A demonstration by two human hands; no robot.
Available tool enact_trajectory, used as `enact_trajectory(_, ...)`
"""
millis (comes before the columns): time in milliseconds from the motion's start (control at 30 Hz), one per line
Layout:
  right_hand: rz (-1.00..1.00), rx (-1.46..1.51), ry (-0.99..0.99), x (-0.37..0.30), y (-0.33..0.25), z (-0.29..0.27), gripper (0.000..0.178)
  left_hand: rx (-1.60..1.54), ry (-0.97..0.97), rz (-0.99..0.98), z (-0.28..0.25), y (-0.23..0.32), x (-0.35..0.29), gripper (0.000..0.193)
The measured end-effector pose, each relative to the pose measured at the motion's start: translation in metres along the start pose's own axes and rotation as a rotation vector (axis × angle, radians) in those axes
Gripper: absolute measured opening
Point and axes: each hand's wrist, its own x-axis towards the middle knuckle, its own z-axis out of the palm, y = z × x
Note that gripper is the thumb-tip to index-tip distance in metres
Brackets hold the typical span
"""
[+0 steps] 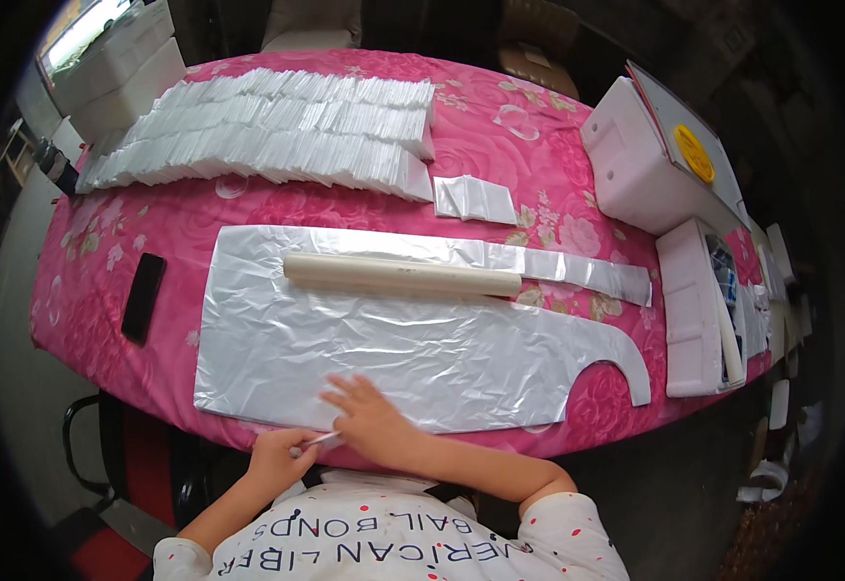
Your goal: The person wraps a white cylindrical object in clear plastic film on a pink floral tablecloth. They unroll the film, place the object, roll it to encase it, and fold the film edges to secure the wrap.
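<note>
Near the table's front edge my left hand [280,461] is closed on a thin white strip [324,440], whose exact kind I cannot make out. My right hand [372,418] has its fingers spread over the front edge of a sheet of thin white plastic film [413,358], its wrist beside the strip; whether it touches the film I cannot tell. The film lies flat and wrinkled, with a curved cutout and narrow strap-like ends at the right, like an apron. A beige cardboard tube [398,275] rests across its far part.
Rows of folded white plastic packets [268,126] cover the far left, with a few loose packets [476,199] beside them. A black phone [144,298] lies at left. White foam boxes [626,155] stand at right, one topped by a yellow oval object [694,153]. The tablecloth [529,441] is pink and floral.
</note>
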Motion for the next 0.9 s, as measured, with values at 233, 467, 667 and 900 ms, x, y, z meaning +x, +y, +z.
enact_trajectory(233, 0.706, 0.61, 0.848, 0.0, 0.238, -0.146, 0.022, -0.032, -0.031, 0.103, 0.006, 0.024, 0.021, 0.035)
enact_trajectory(467, 1.063, -0.374, 0.763, 0.006, 0.312, -0.157, 0.032, -0.032, -0.026, 0.071, 0.009, 0.025, 0.015, 0.035)
enact_trajectory(667, 0.428, -0.242, 0.437, -0.006, 0.24, -0.143, 0.045, 0.122, 0.017, 0.229, 0.003, 0.024, 0.022, 0.035)
enact_trajectory(900, 0.618, -0.18, 0.211, -0.076, 0.115, -0.097, 0.051, 0.198, -0.049, 0.465, 0.023, 0.038, 0.065, 0.053)
